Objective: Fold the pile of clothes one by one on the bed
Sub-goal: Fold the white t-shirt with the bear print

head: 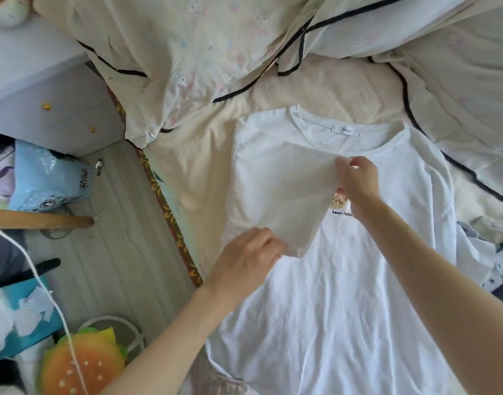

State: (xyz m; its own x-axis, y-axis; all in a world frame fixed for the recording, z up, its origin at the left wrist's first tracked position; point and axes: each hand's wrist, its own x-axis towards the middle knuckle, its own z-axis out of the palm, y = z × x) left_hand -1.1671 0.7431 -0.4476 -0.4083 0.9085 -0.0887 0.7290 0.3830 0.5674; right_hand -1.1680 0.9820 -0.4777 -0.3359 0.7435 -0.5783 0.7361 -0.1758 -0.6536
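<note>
With the white t-shirt (344, 295) lying face up on the bed (187, 172), collar away from me, I see its left sleeve (284, 189) folded inward across the chest. That sleeve partly covers a small bear print (339, 202) with dark lettering under it. Neck label (346, 130) is visible inside the collar.

My right hand (358, 178) pinches the upper corner of the folded sleeve, thumb and fingers closed on the fabric, just below the collar. My left hand (248, 259) has its fingers curled at the sleeve's lower edge, near the shirt's side; contact looks like a grip on the fabric, but the fingertips are hidden under the cloth.

Shirt hem runs off the bottom of the frame. Star-print fabric (498, 266) sits just beside the shirt's right edge.

A rumpled cream quilt (187, 52) with black piping is bunched across the head of the bed, well apart from my hands. Left of the bed: wood-look floor (113, 238), a pale drawer unit (59, 109), a blue bag (48, 175), a burger-shaped cushion (82, 363), and a white cord (39, 280) crossing the view.
</note>
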